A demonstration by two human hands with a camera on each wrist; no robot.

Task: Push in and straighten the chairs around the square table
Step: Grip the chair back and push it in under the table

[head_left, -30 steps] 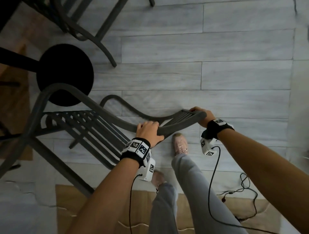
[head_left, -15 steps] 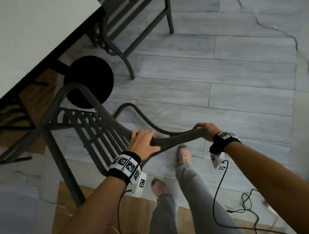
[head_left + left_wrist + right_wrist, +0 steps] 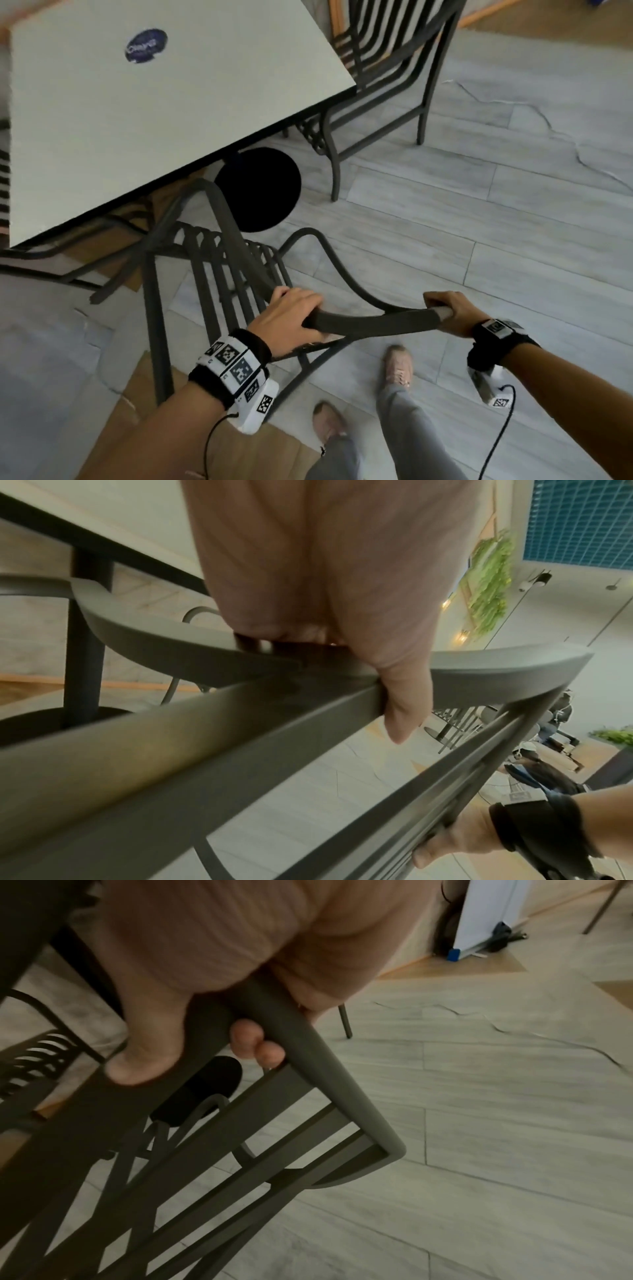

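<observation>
Head view: left hand [image 3: 291, 317] and right hand [image 3: 448, 313] both grasp the top rail of the dark chair [image 3: 219, 274], its front at the square table [image 3: 154, 113] edge; open floor [image 3: 479, 222] to the right. Second chair [image 3: 387, 85] cut off at the top.
Left wrist view: fingers [image 3: 400, 702] curl over the rail; blurry.
Right wrist view: fingertips [image 3: 246, 1037] wrap the rail near its corner; the seat is mostly hidden.

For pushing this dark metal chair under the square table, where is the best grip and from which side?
Probably the top rail of the chair, taken from behind. It is a flat curved bar that fingers wrap; the left hand and right hand already hold its two ends, which lets them steer the seat toward the table.
</observation>
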